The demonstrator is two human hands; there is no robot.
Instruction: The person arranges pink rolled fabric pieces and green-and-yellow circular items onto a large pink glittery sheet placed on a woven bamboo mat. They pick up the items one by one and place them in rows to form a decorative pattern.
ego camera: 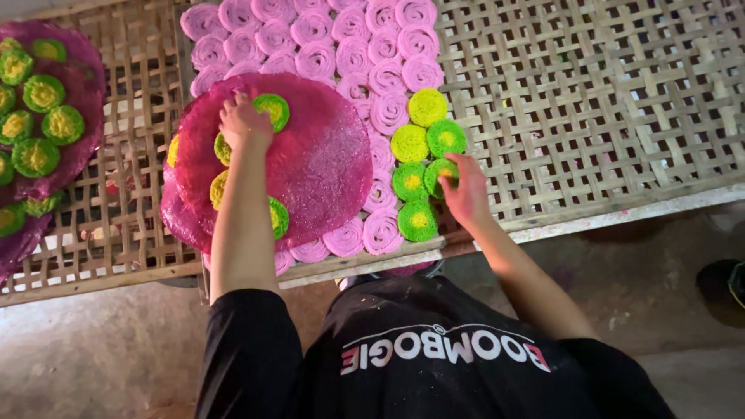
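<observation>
A round magenta tray (322, 163) lies on the woven bamboo rack (590, 101), carrying a few green-and-yellow noodle discs. My left hand (242, 122) rests on the tray, fingers on one green disc (273, 109). To the right of the tray, my right hand (464, 190) pinches a green-and-yellow disc (439, 172) in a short column of green and yellow discs (419, 140). Pink spiral noodle discs (349, 46) fill the rack in rows around and behind the tray.
At the far left a second magenta tray (74, 85) holds several green-and-yellow discs. The rack's wooden front edge (605, 217) runs across in front of me, with a grey concrete floor (101, 349) below. A dark object (722, 283) sits at the right edge.
</observation>
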